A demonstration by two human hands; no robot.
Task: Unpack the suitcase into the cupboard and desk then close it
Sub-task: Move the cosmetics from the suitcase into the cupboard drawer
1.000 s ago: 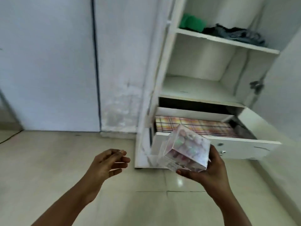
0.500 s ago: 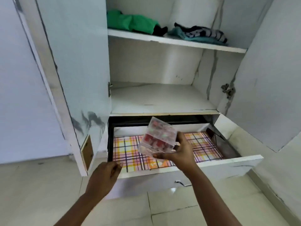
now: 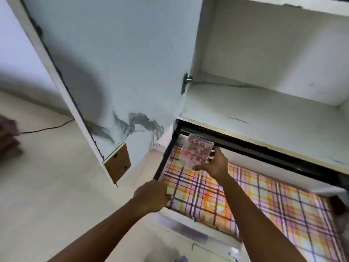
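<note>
My right hand (image 3: 213, 164) holds a clear plastic box (image 3: 196, 151) with small red and pink items in its compartments. The box is at the back left corner of the open cupboard drawer (image 3: 188, 226), just over its plaid orange and purple liner (image 3: 264, 201). My left hand (image 3: 152, 195) grips the drawer's front left corner, fingers curled over the rim. The white cupboard (image 3: 264, 114) stands open, its lower shelf bare. The suitcase is out of view.
The cupboard's left door (image 3: 113, 72) hangs open right beside my left arm, its lower corner chipped to bare board (image 3: 117, 162). A black cable (image 3: 47, 128) runs over the pale tiled floor at left. A blurred dark object (image 3: 8, 137) sits at the left edge.
I have leaned in closer to the drawer. My right hand has carried the box forward and left, deeper into the drawer's back corner. My left hand has taken hold of the drawer's front corner.
</note>
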